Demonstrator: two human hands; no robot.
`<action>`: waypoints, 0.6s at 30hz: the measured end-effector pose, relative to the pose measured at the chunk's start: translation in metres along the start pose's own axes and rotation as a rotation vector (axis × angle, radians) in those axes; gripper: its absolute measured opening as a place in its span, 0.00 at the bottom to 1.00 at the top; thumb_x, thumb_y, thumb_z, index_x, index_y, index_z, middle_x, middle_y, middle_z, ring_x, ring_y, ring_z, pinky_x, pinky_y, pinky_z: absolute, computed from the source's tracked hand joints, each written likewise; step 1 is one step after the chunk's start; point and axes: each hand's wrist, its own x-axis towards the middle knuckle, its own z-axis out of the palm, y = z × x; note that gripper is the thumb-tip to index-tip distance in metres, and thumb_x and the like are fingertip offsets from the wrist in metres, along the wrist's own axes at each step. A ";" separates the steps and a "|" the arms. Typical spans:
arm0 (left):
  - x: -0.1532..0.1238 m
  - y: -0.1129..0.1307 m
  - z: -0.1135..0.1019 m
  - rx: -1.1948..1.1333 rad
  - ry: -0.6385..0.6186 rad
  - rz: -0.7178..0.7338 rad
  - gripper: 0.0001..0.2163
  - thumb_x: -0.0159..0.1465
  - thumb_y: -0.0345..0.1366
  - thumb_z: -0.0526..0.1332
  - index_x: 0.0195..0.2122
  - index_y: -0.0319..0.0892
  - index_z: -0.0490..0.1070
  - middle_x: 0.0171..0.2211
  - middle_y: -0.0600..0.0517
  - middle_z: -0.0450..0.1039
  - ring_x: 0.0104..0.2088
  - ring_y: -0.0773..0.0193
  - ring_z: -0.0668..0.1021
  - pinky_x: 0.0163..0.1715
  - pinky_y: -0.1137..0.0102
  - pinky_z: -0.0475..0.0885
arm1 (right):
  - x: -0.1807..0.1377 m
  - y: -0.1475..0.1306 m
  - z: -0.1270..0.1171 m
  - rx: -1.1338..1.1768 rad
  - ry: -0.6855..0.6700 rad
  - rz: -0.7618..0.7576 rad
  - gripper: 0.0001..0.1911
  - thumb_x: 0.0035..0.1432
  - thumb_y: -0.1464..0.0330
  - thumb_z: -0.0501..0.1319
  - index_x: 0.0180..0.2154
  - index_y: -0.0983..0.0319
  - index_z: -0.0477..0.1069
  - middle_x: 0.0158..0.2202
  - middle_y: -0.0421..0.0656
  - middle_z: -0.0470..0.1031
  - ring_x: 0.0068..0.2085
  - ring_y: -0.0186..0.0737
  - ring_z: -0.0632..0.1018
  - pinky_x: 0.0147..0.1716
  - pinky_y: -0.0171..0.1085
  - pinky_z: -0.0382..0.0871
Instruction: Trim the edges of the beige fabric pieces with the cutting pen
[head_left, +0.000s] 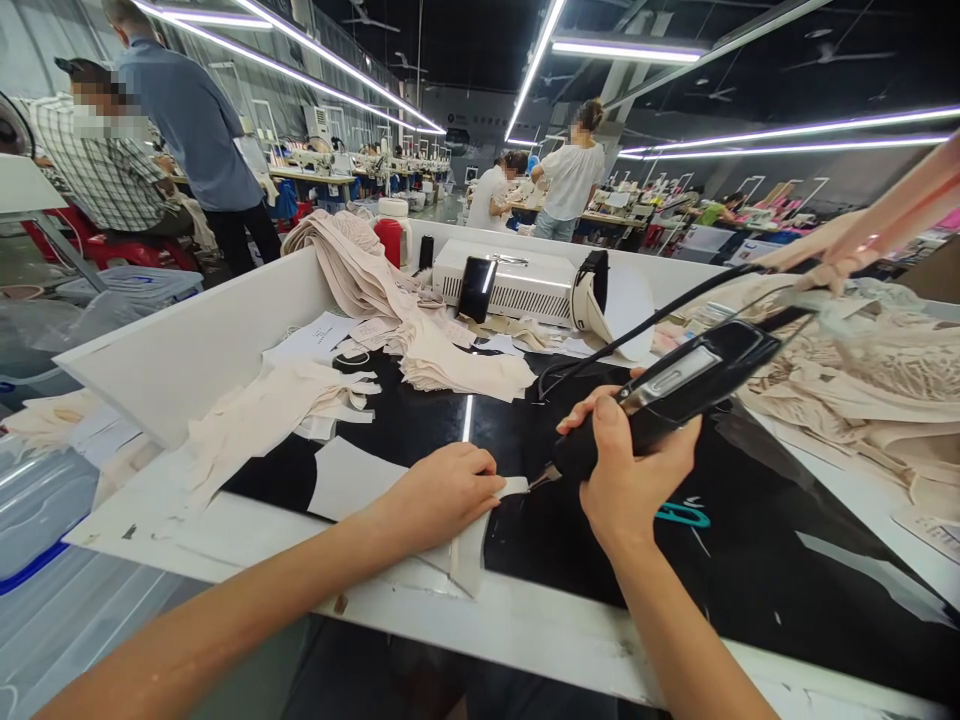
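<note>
My left hand [442, 490] is closed, fingertips pinching a narrow white strip [514, 487]. Beneath that hand lies a white fabric-like panel [360, 482], partly hidden by my forearm. My right hand [637, 470] wraps around a black corded hand tool [675, 385] with a silver plate on its side. Its flat metal tip [545, 477] points left and down, at the strip's free end; whether they touch I cannot tell. Just right of my right wrist, a teal loop-shaped item [682, 515] rests on the black work surface [555, 570].
Beige cut fabric [465, 360] lies stacked ahead, with more heaped [862, 370] at right. A white vented machine [510, 280] and a phone [477, 288] stand behind. The tool's cord [660, 310] arcs rightward. Another person's blurred arm [892, 220] reaches in at upper right. A white board [202, 345] borders the left.
</note>
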 end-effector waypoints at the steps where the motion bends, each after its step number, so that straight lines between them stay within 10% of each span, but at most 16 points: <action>1: -0.001 0.001 -0.002 0.009 -0.001 0.010 0.07 0.84 0.33 0.66 0.50 0.41 0.84 0.51 0.47 0.83 0.50 0.56 0.84 0.54 0.63 0.81 | -0.001 -0.002 -0.001 -0.008 0.004 -0.002 0.27 0.62 0.53 0.82 0.51 0.54 0.72 0.33 0.30 0.81 0.26 0.36 0.81 0.29 0.41 0.84; 18: -0.018 0.007 0.008 0.198 0.079 0.085 0.09 0.83 0.25 0.63 0.48 0.40 0.83 0.48 0.47 0.84 0.45 0.57 0.82 0.53 0.59 0.80 | -0.006 -0.013 -0.008 -0.070 0.031 -0.028 0.31 0.61 0.50 0.84 0.53 0.56 0.73 0.34 0.32 0.82 0.25 0.36 0.81 0.28 0.41 0.83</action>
